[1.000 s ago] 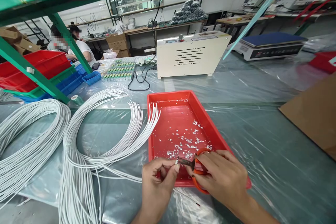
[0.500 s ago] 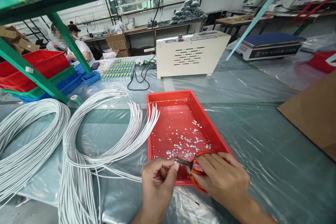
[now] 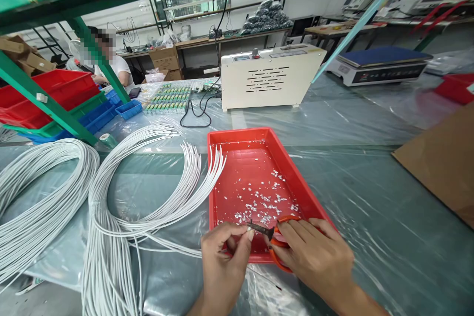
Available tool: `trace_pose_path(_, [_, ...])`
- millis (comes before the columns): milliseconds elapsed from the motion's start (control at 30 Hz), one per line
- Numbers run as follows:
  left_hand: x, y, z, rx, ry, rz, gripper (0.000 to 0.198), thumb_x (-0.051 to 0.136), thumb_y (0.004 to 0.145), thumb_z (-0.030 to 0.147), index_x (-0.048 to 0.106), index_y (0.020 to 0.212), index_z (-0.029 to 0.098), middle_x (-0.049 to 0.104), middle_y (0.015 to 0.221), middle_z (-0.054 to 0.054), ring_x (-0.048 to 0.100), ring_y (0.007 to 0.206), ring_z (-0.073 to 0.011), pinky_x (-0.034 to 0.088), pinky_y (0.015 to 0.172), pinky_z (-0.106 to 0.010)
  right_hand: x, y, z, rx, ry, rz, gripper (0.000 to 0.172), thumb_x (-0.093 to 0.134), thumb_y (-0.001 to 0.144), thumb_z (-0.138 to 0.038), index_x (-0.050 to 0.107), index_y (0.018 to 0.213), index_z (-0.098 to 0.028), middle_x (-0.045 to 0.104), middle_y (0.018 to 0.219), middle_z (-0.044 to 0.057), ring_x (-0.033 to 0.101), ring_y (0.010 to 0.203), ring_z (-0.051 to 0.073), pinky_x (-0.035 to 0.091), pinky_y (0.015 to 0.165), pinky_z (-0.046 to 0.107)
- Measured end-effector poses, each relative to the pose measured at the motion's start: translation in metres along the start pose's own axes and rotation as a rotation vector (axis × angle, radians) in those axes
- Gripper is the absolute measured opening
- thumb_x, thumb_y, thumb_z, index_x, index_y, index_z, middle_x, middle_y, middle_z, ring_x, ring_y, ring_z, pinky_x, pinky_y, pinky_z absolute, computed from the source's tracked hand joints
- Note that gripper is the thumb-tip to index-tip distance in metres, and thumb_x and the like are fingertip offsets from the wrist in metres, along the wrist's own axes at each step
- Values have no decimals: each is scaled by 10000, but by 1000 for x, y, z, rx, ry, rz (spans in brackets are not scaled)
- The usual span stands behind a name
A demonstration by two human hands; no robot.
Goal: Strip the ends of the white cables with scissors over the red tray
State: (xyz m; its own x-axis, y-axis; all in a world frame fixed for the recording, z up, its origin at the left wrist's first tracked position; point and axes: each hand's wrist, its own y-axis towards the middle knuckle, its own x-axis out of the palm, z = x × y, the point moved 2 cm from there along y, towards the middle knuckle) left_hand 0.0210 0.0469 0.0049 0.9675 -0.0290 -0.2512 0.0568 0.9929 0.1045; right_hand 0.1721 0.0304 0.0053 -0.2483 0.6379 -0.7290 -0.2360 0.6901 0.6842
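Note:
My right hand (image 3: 314, 252) is closed around the orange handles of a pair of scissors (image 3: 263, 228), whose dark blades point left. At the blade tips, my left hand (image 3: 226, 259) pinches the end of a white cable (image 3: 181, 248) between thumb and forefinger; the tip itself is mostly hidden by the fingers. Both hands are over the near end of a red tray (image 3: 240, 163) with small white and silvery scraps (image 3: 264, 202) scattered inside. To the left lies a big coil of white cables (image 3: 111, 237), some of its ends resting over the tray's left rim.
Another coil of white cables (image 3: 55, 177) lies at far left. Behind the tray stands a cream machine (image 3: 268, 79) with a black cord. Stacked bins (image 3: 48, 94), a green frame post (image 3: 98, 69), a scale (image 3: 377, 66) and a cardboard sheet (image 3: 440, 158) surround the plastic-covered table. A person sits at back left.
My hands, the scissors and the cable end stay almost in place, with only a very slight shift. The person at the back has moved their head a little.

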Motion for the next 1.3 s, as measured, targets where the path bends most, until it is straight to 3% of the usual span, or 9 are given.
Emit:
trace_pose_path(267, [-1,0,-3,36,34,6,94,588,753,184,672,739,145,458,488,48,395,449,-84,354,484,-201,-7,-1,4,-51,112,61,346,417,895,-305,575,617,-172,601,509,13,495,472,126,347,620,300])
trace_pose_path(367, [-1,-1,-2,86,52,2,85,597,758,180,670,731,147,525,510,30,435,457,-88,369,482,-198,-7,7,5,256,436,-15,314,528,825,-317,532,542,-182,536,452,-16,463,432,112,357,530,262])
trace_pose_path(500, [-1,-3,1,204,69,-23,89,587,765,130,672,775,157,640,628,-9,528,528,-104,414,523,-199,0,18,1,705,958,-360,258,591,749,-386,565,601,-176,543,533,-7,499,501,138,389,465,232])
trace_pose_path(600, [-1,-4,1,253,86,-26,120,591,759,103,667,817,177,661,663,0,548,540,-100,434,543,-194,2,23,-2,863,1249,-420,200,662,678,-361,610,704,-170,581,603,2,542,575,156,447,537,241])
trace_pose_path(833, [-6,-8,-3,356,80,76,175,601,742,55,622,859,183,676,768,-11,610,654,-114,476,619,-186,-3,24,-8,668,1150,-370,92,665,695,-263,651,684,-173,604,582,2,535,535,138,425,514,222])
trace_pose_path(933, [-7,-9,-1,451,120,20,236,548,767,18,637,906,187,689,825,-32,627,744,-133,466,697,-206,-6,26,-8,480,1005,-292,63,645,724,-241,660,693,-188,614,594,3,534,551,140,411,551,239])
trace_pose_path(1033, [-8,-7,2,391,94,-88,237,507,803,39,654,916,187,690,811,-39,617,714,-132,450,667,-208,-10,32,-5,388,977,-306,61,638,737,-256,668,724,-204,623,612,1,527,567,142,394,575,252])
trace_pose_path(1200, [-12,2,7,152,-50,-282,199,493,846,162,691,819,166,652,679,-30,563,629,-134,419,612,-220,-2,43,-3,677,1361,-593,170,637,742,-315,624,662,-166,573,581,-6,489,541,118,355,514,225])
trace_pose_path(1300, [-13,6,6,53,-192,-341,202,510,840,198,702,793,154,632,616,-22,537,583,-125,415,600,-219,11,38,-7,863,1723,-702,185,675,706,-308,602,649,-148,442,423,-72,320,390,54,235,416,198])
